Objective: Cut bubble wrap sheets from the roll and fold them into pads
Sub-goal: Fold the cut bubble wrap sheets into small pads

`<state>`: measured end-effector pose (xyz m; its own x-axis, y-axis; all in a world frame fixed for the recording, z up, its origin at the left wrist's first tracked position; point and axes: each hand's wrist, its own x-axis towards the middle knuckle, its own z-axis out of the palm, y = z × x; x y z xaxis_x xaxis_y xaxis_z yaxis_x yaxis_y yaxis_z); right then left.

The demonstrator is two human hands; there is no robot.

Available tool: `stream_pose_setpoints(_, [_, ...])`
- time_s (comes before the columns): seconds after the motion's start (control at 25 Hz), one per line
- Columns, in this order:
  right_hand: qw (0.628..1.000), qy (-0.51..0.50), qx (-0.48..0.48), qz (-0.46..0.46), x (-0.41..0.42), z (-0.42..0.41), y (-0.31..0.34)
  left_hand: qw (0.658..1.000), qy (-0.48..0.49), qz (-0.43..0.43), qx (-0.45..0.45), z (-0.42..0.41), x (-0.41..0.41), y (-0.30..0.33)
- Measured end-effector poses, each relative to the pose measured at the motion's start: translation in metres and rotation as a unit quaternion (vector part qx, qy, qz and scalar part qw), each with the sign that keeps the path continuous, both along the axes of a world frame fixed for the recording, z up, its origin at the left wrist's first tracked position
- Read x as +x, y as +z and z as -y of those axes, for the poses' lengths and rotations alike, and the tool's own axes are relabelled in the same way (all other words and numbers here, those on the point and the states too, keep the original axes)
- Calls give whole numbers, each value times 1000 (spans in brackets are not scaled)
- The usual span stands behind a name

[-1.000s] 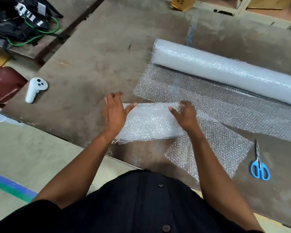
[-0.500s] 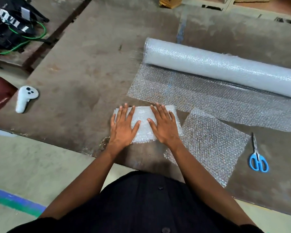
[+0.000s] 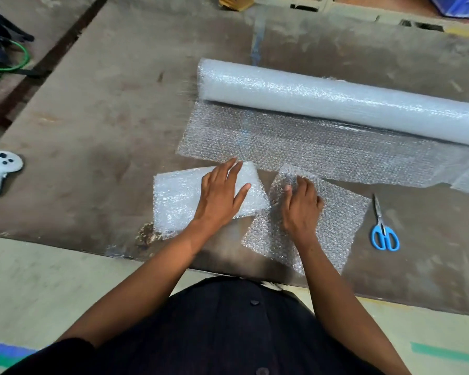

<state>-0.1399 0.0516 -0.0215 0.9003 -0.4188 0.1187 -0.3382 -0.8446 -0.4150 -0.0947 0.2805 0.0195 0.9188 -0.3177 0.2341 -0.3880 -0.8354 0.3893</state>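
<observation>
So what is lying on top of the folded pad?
Only the left hand rests flat on the pad. The part beneath the palm is covered.

Left hand [image 3: 220, 194] rests flat on folded pad [image 3: 179, 201]; right hand [image 3: 301, 209] pinches loose sheet [image 3: 336, 223] beside it; scissors [image 3: 383, 228] right of right hand; roll [image 3: 336, 101] beyond both hands

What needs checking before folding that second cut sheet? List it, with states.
1. First folded pad lies flat on the table, left hand resting open on it: ok.
2. Right hand has a grip on the loose sheet: cannot tell, fingers curled at its far edge.
3. Loose sheet cut free of the roll: ok.
4. Sheet lies square to the table edge: not ok, it sits skewed.
5. Scissors off the sheet: ok.
</observation>
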Motion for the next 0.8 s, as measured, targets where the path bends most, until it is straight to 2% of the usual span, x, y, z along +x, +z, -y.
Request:
stream_pose_setpoints(0.12, [995, -66, -46, -62, -32, 50, -11, 998, -67, 1, 16, 58, 8, -6])
stream_pose_setpoints(0.2, [990, -87, -54, -99, -49, 82, -12, 995, -98, -35, 9, 98, 14, -4])
stream_pose_setpoints(0.36, [993, 32, 1, -111, -66, 136, -15, 985, -105, -129, 46, 164, 39, -3])
stream_pose_setpoints(0.44, [991, 78, 17, -106, -65, 160, -13, 983, -88, -141, 74, 181, 49, -9])
stream_pose_setpoints(0.52, [992, 82, 15, -93, -63, 178, -9, 981, -83, -137, 107, 192, 48, -16])
stream_pose_setpoints(0.68, [994, 60, -45, -74, -41, 200, 6, 983, -40, -121, 128, 193, 38, -25])
stream_pose_setpoints(0.8, [979, 80, -125, -136, -20, 215, 14, 983, -41, -128, 126, 188, 38, -22])
